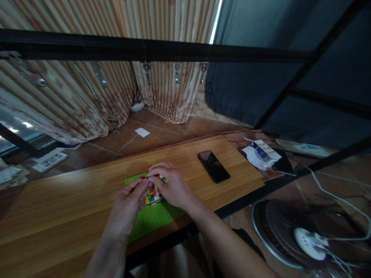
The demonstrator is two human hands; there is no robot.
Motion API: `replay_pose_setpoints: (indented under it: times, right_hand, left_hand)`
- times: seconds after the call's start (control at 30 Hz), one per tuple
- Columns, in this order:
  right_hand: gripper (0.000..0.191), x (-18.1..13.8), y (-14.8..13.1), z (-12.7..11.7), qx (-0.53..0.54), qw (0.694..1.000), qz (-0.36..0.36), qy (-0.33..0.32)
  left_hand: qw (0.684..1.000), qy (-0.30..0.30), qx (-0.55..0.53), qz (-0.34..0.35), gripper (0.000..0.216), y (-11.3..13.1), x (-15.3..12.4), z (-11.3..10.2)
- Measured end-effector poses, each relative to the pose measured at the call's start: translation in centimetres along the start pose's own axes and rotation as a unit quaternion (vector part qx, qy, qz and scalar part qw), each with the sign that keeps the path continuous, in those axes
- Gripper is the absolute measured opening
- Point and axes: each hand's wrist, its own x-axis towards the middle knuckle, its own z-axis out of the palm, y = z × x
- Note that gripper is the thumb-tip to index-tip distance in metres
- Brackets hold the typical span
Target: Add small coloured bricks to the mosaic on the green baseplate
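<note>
A bright green studded baseplate lies near the front edge of the wooden table. On it sits a flat build of small multicoloured toy bricks, in red, yellow, blue, white and green. My left hand is over the build's left side, thumb and fingers pinched together at its far edge. My right hand curls over the right side, its thumb and fingertips meeting the left fingertips. Whatever is between the fingertips is too small and too covered to name. Both hands hide part of the build and the plate.
A black phone lies on the wooden table, right of my hands. A dark metal bar crosses beyond the table. On the floor are a crumpled white packet, a white card and a power strip with cables at right.
</note>
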Motion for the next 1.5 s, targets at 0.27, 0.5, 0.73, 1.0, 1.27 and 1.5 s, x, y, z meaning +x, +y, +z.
replay_pose_setpoints:
  times: [0.27, 0.5, 0.73, 1.0, 1.27, 1.5]
  right_hand:
    - [0.015, 0.1, -0.3, -0.2, -0.003, 1.000, 0.008, -0.001]
    - [0.014, 0.1, -0.1, -0.2, -0.004, 1.000, 0.007, 0.004]
    - [0.014, 0.1, 0.0, -0.2, -0.003, 1.000, 0.014, 0.000]
    - [0.013, 0.2, -0.1, -0.3, 0.001, 1.000, 0.010, 0.003]
    - [0.013, -0.2, 1.5, -0.4, -0.011, 0.999, 0.019, 0.030]
    - [0.013, -0.4, 3.3, -0.1, -0.013, 0.998, 0.038, 0.039]
  left_hand:
    - [1.000, 0.013, -0.020, -0.010, 0.037, -0.2, 0.3, -0.1]
    - [0.998, 0.046, -0.031, -0.007, 0.036, 0.4, 0.1, 0.0]
    - [0.969, 0.151, -0.194, -0.024, 0.008, 1.2, 1.2, -1.2]
    - [0.928, 0.183, -0.316, -0.072, 0.031, 1.7, 1.8, -2.3]
    - [0.929, 0.156, -0.334, -0.029, 0.022, 1.4, 1.2, -1.4]
    - [0.936, 0.130, -0.325, -0.027, 0.016, 0.9, 0.7, -1.3]
